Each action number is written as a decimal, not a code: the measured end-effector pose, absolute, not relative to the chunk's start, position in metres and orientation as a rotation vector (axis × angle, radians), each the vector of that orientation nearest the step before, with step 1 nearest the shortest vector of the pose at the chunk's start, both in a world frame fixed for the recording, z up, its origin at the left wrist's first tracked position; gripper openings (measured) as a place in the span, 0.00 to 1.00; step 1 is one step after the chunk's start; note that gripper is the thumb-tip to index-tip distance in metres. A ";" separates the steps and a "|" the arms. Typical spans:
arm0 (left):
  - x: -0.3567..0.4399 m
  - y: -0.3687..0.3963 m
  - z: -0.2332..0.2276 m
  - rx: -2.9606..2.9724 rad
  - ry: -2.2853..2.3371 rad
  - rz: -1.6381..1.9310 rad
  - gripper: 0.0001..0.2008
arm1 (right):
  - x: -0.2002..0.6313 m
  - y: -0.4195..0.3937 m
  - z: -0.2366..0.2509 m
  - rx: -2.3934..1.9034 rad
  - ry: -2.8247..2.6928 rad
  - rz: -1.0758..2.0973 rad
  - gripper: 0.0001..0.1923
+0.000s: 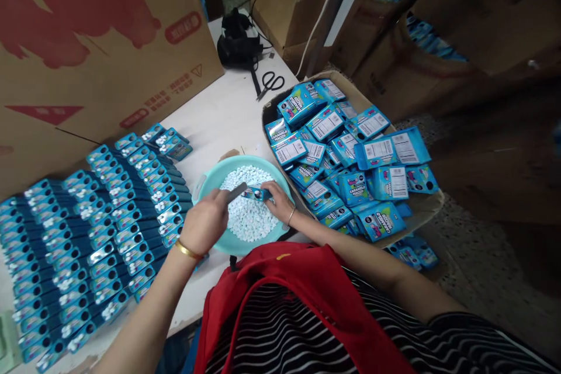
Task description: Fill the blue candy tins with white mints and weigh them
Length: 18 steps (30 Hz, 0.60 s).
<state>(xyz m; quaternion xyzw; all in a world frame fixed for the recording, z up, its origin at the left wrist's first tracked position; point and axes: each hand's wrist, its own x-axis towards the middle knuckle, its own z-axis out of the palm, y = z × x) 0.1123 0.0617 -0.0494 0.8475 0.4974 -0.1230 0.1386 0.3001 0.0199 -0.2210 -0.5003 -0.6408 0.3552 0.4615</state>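
Note:
My left hand [205, 220] is closed around a grey flat-handled tool [237, 192], whose far end meets a small blue box [259, 194]. That box is gripped at its right end by the fingers of my right hand [279, 202]. Both hands are above a turquoise basin [211, 180] filled with small white candies [252, 219]. Exactly what the tool's tip is shaped like is hard to make out.
Rows of blue boxes [105, 228] with dark round holes stand on the white table [210, 111] at left. A carton [427, 216] heaped with blue boxes [328, 125] is at right. Scissors [270, 84] and a black strapped device [239, 41] lie behind; a large cardboard box [105, 41] stands back left.

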 end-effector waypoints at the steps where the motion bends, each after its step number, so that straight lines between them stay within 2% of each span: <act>1: 0.101 0.068 -0.064 2.422 1.495 -0.269 0.18 | 0.301 0.021 -0.221 -1.241 -1.556 0.877 0.19; 5: 0.078 0.083 -0.140 2.257 1.607 -0.248 0.17 | 0.306 0.025 -0.219 -1.310 -1.497 0.874 0.16; 9: 0.095 0.063 -0.199 2.193 1.401 -0.289 0.21 | 0.308 0.029 -0.215 -1.359 -1.479 0.887 0.14; 13: 0.119 0.029 -0.218 2.129 1.198 -0.239 0.23 | 0.309 0.033 -0.214 -1.352 -1.468 0.889 0.13; 18: 0.115 0.017 -0.207 2.010 1.087 -0.160 0.19 | 0.310 0.035 -0.217 -1.354 -1.461 0.928 0.13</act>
